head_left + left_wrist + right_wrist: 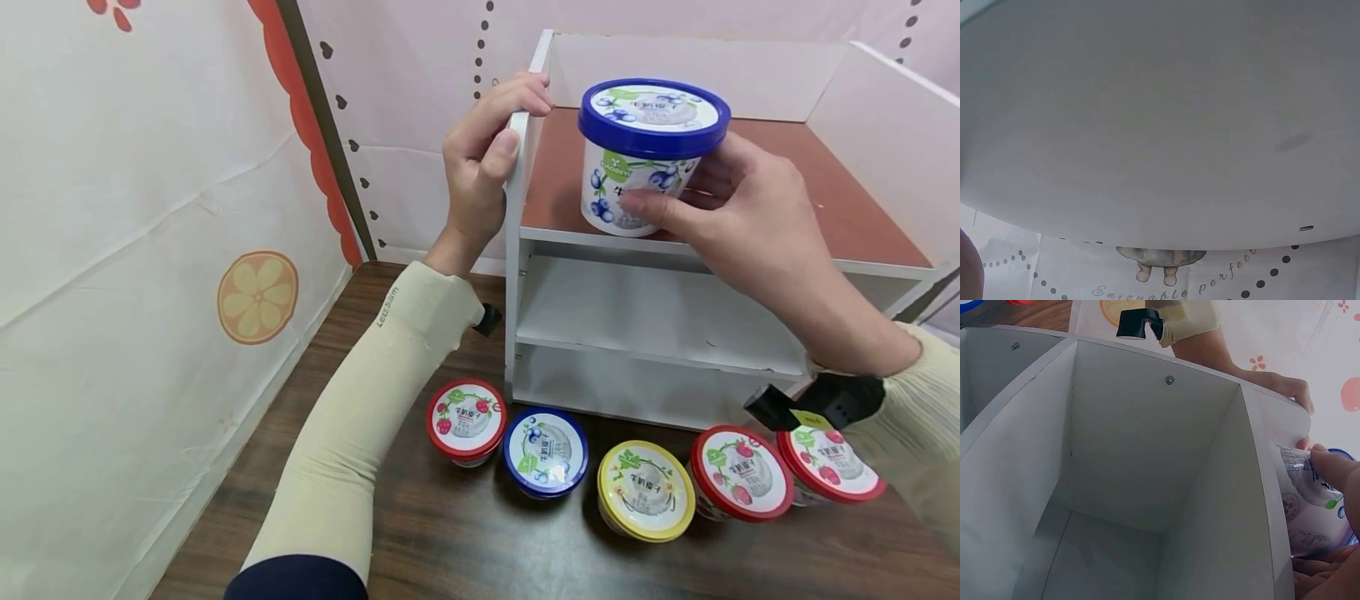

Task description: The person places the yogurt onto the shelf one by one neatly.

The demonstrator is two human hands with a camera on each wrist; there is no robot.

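Observation:
My right hand [757,200] holds a white tub with a blue lid [637,192], thumb across its front and fingers behind. The tub is upright at the front edge of the white shelf unit's brown top board [847,200]; whether its base touches the board I cannot tell. In the right wrist view the tub [1313,506] shows beside that board. My left hand [483,150] grips the unit's left side panel [517,200], fingers curled over its upper edge and thumb at the front. A white surface [1160,125] fills most of the left wrist view.
Along the unit's foot on the dark wooden table [442,533] stand a red-lidded tub [467,421], a blue-lidded tub [546,452], a yellow-lidded tub [647,490] and two more red-lidded tubs [741,472]. Below the top is a white shelf [645,308]. A patterned cloth [150,250] hangs at left.

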